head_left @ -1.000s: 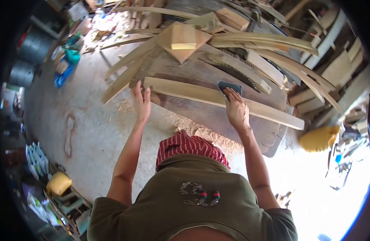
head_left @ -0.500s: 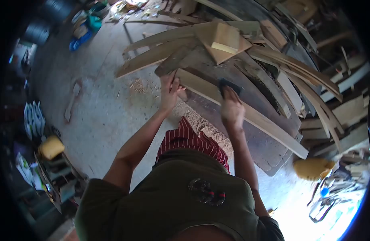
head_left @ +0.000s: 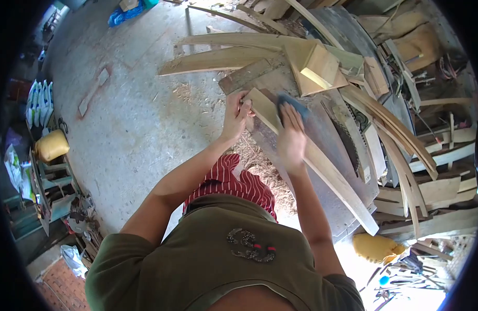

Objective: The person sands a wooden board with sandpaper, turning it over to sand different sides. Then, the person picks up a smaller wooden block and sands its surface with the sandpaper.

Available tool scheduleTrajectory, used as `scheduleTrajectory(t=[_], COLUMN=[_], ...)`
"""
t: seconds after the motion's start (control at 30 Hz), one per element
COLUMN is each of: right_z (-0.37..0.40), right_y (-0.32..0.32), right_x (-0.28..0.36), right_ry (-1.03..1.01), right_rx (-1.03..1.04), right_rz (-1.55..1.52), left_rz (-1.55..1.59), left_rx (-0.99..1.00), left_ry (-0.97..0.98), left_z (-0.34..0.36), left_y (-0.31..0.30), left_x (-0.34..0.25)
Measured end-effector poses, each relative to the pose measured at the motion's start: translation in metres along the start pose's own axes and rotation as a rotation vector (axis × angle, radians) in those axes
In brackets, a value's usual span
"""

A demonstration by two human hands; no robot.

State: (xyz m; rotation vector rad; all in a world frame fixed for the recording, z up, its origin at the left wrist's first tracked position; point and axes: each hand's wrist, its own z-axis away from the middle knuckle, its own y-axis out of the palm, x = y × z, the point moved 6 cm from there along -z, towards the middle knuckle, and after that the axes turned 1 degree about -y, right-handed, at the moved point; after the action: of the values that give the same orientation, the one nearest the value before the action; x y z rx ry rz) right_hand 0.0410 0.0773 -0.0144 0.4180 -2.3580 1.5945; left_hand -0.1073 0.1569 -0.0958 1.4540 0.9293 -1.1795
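In an olive T-shirt [head_left: 197, 264], a person leans over wood shavings [head_left: 262, 168] beside a work table [head_left: 329, 142]. The left hand [head_left: 234, 119] clamps thumb and fingers on one end of a long wooden board [head_left: 332, 181] lying across the tabletop. The right hand [head_left: 292, 140], blurred, presses nearly straight, closely set fingers on a dark abrasive sheet [head_left: 300, 106], apparently sandpaper, by the board's far edge; exact contact is unclear. The right hand has just shifted closer to the left, bringing the sheet toward the braced end, likely the steadiest stretch. Beyond, a wooden block [head_left: 323, 65] sits on a square wooden panel [head_left: 299, 75], near curved wooden pieces [head_left: 213, 59]; a blue plastic bag [head_left: 126, 16] lies on the distant floor.
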Motion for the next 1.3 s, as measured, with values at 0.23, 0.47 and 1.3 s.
scheduleTrajectory(t=[0.23, 0.47, 1.3], right_z=[-0.041, 0.008, -0.052], right_y=[0.022, -0.005, 0.046], right_x=[0.016, 0.005, 0.066], right_ry=[0.026, -0.208, -0.402], right_rx=[0.206, 0.087, 0.169], right_rz=[-0.111, 0.04, -0.022], left_rz=[-0.018, -0.044, -0.214], left_rx=[-0.024, -0.085, -0.242], left_ry=[0.013, 0.035, -0.097], left_z=[0.002, 0.004, 0.06], left_y=[-0.001, 0.0, -0.117], left_x=[0.001, 0.0, 0.006])
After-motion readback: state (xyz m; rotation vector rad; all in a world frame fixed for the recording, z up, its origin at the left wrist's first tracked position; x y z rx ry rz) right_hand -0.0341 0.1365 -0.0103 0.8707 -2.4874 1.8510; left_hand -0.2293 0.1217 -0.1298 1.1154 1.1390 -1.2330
